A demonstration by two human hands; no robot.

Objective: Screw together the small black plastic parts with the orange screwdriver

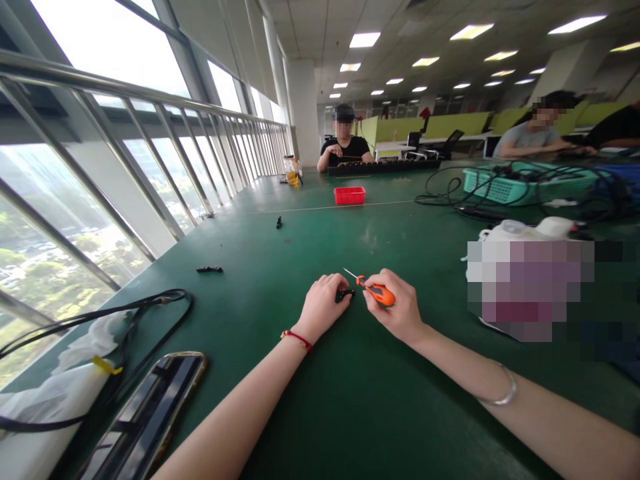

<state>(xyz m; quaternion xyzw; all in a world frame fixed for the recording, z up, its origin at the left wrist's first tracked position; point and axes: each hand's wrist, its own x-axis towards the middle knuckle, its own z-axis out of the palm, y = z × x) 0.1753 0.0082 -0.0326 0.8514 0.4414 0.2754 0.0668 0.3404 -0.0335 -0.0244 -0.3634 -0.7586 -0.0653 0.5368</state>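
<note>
My left hand (325, 302) is closed around a small black part (345, 294), holding it low over the green table (300, 250). Most of that part is hidden by my fingers, so its full shape cannot be made out. In my right hand (397, 310) is a screwdriver (383, 294) with an orange and black handle. Its thin metal shaft points up and to the left, past the black part and apart from it. Two more small black pieces lie on the table to the left, one nearer (209, 269) and one farther off (279, 223).
A red tray (349, 195) stands farther back. At the right are a teal basket (520, 185) with tangled black cables and a white bag (530, 230), partly blurred. A phone (150, 407) and cables lie front left. Other people sit at the back, beyond a long black bar (385, 167).
</note>
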